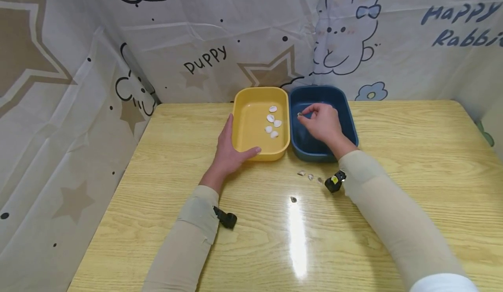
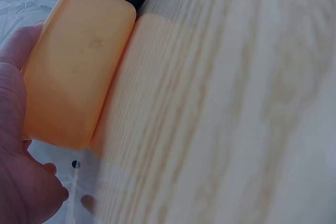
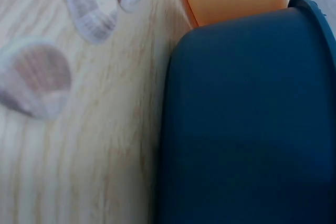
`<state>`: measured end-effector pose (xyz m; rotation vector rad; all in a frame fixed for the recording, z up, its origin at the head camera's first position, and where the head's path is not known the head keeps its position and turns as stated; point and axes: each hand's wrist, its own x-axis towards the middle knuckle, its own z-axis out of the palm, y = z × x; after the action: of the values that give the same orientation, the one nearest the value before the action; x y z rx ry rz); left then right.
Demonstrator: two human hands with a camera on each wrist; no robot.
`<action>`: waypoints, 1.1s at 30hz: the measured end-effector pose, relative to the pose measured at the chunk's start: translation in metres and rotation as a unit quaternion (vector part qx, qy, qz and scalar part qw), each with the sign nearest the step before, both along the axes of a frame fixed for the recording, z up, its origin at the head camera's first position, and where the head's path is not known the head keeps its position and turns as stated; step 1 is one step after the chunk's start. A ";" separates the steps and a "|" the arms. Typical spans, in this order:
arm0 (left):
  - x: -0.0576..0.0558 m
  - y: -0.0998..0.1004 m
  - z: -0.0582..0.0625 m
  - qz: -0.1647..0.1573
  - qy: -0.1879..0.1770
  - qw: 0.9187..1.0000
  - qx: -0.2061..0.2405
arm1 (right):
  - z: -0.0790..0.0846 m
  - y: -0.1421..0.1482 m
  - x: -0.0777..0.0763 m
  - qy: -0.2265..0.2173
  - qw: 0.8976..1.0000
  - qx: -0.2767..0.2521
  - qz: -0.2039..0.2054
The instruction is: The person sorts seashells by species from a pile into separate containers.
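Observation:
A yellow plastic bin [image 1: 249,117] stands at the back of the table with several white seashells [image 1: 270,118] inside. My left hand [image 1: 229,150] rests on its near left corner, fingers straight along the side wall and thumb at the front rim. Right beside it is a dark blue bin [image 1: 306,137]. Over that bin my right hand [image 1: 325,124] pinches a small seashell [image 1: 299,115] between thumb and fingertips. In the right wrist view the blue bin's outer wall [image 3: 247,119] hides this hand.
Several loose shells lie on the wooden table [image 1: 251,239] in front of the blue bin, among them one dark shell [image 1: 293,199] nearer me. Close to that bin, the right wrist view shows a ribbed shell [image 3: 39,80]. A printed cloth [image 1: 271,21] hangs behind the bins.

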<state>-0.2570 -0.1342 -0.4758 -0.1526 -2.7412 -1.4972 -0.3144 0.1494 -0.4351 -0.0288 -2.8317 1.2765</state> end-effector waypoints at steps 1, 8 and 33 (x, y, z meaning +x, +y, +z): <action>0.000 0.000 0.000 0.000 0.001 1.000 0.000 | -0.001 0.001 -0.001 -0.003 1.000 0.001 0.000; 0.000 0.000 0.000 -0.001 0.001 1.000 0.000 | -0.004 0.001 -0.005 -0.011 1.000 0.002 0.001; 0.000 0.002 0.003 -0.001 -0.003 1.000 -0.002 | 0.015 0.000 0.016 0.000 1.000 -0.010 0.014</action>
<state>-0.2566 -0.1324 -0.4732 -0.1505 -2.7488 -1.4947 -0.2986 0.1490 -0.4202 0.0112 -2.8296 1.3092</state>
